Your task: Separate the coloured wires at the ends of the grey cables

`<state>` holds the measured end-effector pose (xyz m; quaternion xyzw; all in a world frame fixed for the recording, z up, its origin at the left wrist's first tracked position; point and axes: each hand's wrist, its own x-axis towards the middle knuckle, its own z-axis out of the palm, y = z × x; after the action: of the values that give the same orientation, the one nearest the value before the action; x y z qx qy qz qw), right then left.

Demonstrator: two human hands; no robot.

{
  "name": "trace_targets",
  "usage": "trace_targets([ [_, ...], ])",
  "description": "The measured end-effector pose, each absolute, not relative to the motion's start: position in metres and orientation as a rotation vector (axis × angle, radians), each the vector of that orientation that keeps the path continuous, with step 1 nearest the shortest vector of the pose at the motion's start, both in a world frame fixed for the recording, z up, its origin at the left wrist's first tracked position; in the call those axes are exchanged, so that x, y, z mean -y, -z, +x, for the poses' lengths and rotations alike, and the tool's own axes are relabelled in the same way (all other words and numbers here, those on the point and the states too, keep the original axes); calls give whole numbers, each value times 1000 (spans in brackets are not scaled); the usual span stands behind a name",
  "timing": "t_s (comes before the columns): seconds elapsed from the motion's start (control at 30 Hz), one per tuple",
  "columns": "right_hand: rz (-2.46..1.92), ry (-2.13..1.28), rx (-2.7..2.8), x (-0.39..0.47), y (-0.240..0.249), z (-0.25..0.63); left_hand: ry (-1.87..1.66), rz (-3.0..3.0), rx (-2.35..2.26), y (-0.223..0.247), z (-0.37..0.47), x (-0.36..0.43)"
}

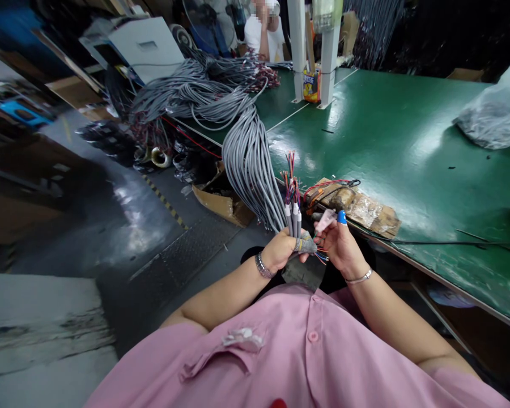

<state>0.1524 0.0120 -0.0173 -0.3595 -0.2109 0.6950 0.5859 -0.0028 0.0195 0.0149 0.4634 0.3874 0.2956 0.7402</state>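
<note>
Left hand (284,247): closed round grey cables (295,222). Right hand (340,245): just beside, half-curled, hold unclear. Table (391,136): beyond both hands.

My one head-worn view, looking forward and down
My shirt (280,351) sits nearest, my left hand (282,249) and right hand (343,248) just beyond, the green table (408,136) stretching off ahead rightward

Green bench (408,124) with grey cables (195,93), 1 plastic bag (499,107), 1 brown block (361,207).
</note>
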Motion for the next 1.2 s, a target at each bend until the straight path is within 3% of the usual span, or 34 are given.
trace_targets([
  [0.7,-825,-1629,510,-6,7,153,-894,1027,-899,-10,0,-11],
  [0.97,-980,-1213,642,-8,26,150,-850,1044,-870,-10,-1,-11],
  [1.2,-763,-1678,478,-14,18,148,-862,1042,-880,-12,2,-12],
])
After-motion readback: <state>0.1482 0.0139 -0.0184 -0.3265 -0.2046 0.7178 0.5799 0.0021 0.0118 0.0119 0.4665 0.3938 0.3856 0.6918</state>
